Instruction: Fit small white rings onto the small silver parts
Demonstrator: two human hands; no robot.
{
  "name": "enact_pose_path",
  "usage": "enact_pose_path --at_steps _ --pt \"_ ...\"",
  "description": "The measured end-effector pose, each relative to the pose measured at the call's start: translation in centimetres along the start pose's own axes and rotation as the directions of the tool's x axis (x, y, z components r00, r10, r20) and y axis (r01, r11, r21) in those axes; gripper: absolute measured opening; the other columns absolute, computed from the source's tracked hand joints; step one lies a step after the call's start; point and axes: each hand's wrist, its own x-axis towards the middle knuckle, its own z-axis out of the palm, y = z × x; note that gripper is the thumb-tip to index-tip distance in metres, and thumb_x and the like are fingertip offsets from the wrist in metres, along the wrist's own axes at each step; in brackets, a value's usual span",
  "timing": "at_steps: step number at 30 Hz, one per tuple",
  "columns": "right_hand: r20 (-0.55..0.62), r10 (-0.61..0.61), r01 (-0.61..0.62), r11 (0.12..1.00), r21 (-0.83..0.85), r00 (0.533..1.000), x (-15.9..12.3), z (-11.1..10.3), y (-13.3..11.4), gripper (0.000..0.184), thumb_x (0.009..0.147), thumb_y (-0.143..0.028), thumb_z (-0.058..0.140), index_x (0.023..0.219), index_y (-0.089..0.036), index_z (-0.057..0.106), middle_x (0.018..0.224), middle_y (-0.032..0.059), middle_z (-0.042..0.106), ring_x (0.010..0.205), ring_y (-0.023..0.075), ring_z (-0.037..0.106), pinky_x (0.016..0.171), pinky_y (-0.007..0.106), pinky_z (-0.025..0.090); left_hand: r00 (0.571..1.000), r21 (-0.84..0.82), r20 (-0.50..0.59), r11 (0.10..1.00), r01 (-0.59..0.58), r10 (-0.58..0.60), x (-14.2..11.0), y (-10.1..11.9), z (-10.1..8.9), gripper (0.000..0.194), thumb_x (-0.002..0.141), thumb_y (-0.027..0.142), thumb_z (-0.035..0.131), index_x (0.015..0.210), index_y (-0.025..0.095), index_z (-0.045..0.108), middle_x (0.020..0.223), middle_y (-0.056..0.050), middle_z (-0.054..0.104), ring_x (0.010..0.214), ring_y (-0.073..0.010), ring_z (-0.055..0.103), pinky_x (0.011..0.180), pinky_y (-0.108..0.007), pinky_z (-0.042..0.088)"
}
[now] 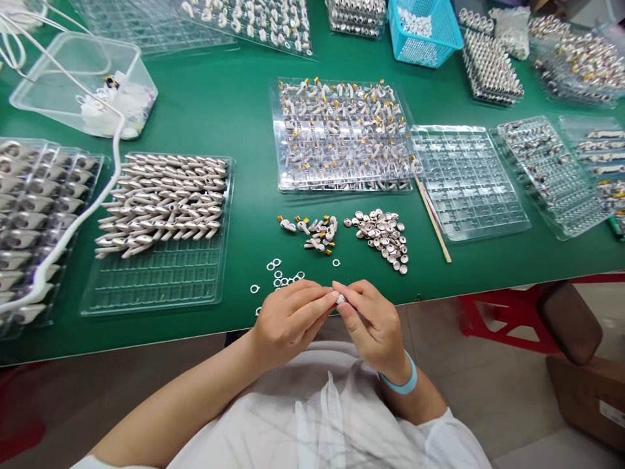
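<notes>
The left hand (295, 319) and right hand (375, 322) clamp their grip on a small pale piece (340, 299); the cardboard box (576, 394) bears an illegible label (612, 413).

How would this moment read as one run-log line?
left hand: holding small whitish part | right hand: holding same part | ahead on green table: white rings, earbud-shaped parts, round caps

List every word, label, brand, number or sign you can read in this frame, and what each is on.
Readable text: none.
White label on the brown cardboard box at lower right: too small and blurred to read.
Light blue wristband on the right wrist: no lettering visible.
Small part held between the fingertips of both hands: no marking can be made out.
</notes>
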Motion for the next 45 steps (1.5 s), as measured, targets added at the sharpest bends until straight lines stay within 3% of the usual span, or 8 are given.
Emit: enact_pose_path --at_steps 5,13,20,27,36,45 --pt "0.019 -0.044 0.044 0.999 -0.029 0.999 0.0 -0.07 0.05 0.041 0.092 -0.011 0.054 0.13 -0.024 0.06 0.092 0.0064 0.062 0.08 0.0153 0.06 0.069 0.029 0.054 1.0 -0.008 -0.022 1.0 0.023 -0.023 -0.17 0.12 0.1 0.027 0.085 0.003 0.063 0.111 0.012 0.062 0.09 -0.012 0.075 0.079 -0.0173 0.069 0.071 -0.031 0.06" --pt "0.14 -0.154 0.188 0.941 -0.28 0.978 -0.35 -0.39 0.55 0.047 0.093 -0.013 0.05 0.14 -0.018 0.049 0.093 0.0101 0.062 0.079 0.0174 0.059 0.064 0.03 0.053 0.999 0.035 0.036 0.999 -0.001 -0.001 -0.61 -0.02 -0.22 0.027 0.085 0.002 0.058 0.109 0.012 0.063 0.089 -0.012 0.073 0.077 -0.0175 0.066 0.064 -0.03 0.057" --pt "0.148 -0.118 0.144 0.973 -0.181 0.982 0.07 -0.62 0.35 0.038 0.094 -0.012 0.051 0.131 -0.015 0.055 0.092 0.0088 0.061 0.079 0.0164 0.058 0.066 0.03 0.053 0.998 0.026 0.057 0.999 -0.033 0.031 -0.82 -0.12 -0.48 0.036 0.088 0.003 0.052 0.122 0.013 0.059 0.094 -0.012 0.07 0.082 -0.0174 0.063 0.067 -0.03 0.056" --pt "0.166 -0.106 0.139 0.97 -0.199 0.98 0.0 -0.52 0.55 0.035 0.094 -0.012 0.05 0.128 -0.012 0.056 0.093 0.01 0.062 0.081 0.0176 0.059 0.069 0.032 0.054 0.995 0.017 0.098 1.0 -0.017 0.015 -0.72 -0.15 -0.55 0.04 0.09 0.004 0.047 0.128 0.012 0.056 0.097 -0.014 0.07 0.084 -0.0186 0.064 0.069 -0.031 0.057" --pt "0.146 -0.172 0.203 0.95 -0.238 0.974 0.1 -0.22 0.3 0.032 0.093 -0.011 0.049 0.124 -0.009 0.059 0.08 0.0061 0.054 0.07 0.0158 0.052 0.061 0.03 0.049 0.991 0.016 0.111 0.997 -0.081 0.079 -0.62 -0.52 -0.61 0.039 0.087 0.001 0.048 0.125 0.008 0.056 0.095 -0.017 0.071 0.079 -0.0194 0.064 0.064 -0.033 0.056" --pt "0.08 -0.239 0.251 0.938 -0.24 0.968 -0.67 0.05 0.48 0.044 0.091 -0.008 0.051 0.135 -0.012 0.051 0.085 0.0091 0.059 0.074 0.0177 0.056 0.061 0.031 0.05 0.998 0.024 0.058 1.0 -0.017 0.016 0.02 -0.03 -0.72 0.023 0.09 0.004 0.054 0.109 0.013 0.062 0.088 -0.01 0.075 0.075 -0.0146 0.069 0.066 -0.027 0.057"
